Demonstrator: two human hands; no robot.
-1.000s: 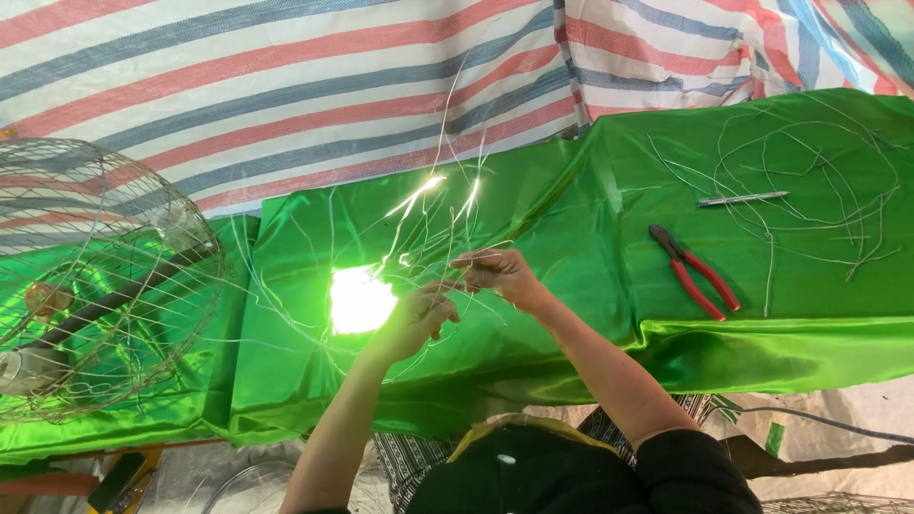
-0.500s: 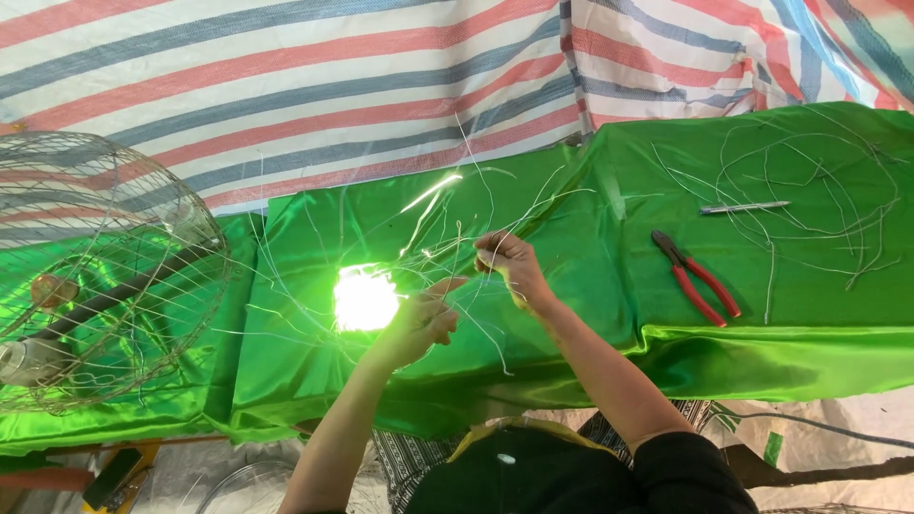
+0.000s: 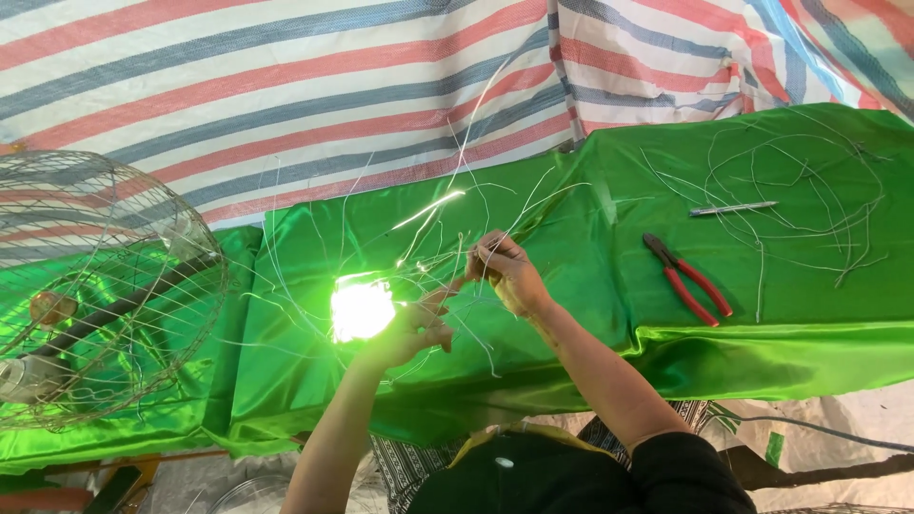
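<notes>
- The left hand (image 3: 411,328) is reaching up from the near edge on a bare forearm, its fingers (image 3: 440,303) curling loosely among the thin wire strands (image 3: 447,238); whether they are actually pinching one I cannot tell.
- The right hand (image 3: 509,276) is sitting just beyond it, wrist bent, with the fingers drawn tight together on a few of the same strands at the knuckles.
- The strands are fanning out stiff and pale from between the two hands, over the middle of the bench, some rising toward the striped tarp.
- A bright glare spot (image 3: 362,310) is shining on the cloth just beside the left hand.
- The glossy green satin cloth (image 3: 590,314) is covering the bench, wrinkling and folding over its near edge; bare cloth is lying open between the hands and the pliers.
- Red-handled pliers (image 3: 687,278) are lying well to the right, apart from both hands.
- Farther right, a slim metal tool (image 3: 733,207) and loose wire loops (image 3: 800,190) are resting on the cloth.
- At the far left a round wire fan cage (image 3: 95,286) is standing.
- The red, white and blue striped tarp (image 3: 286,86) is hanging behind.
</notes>
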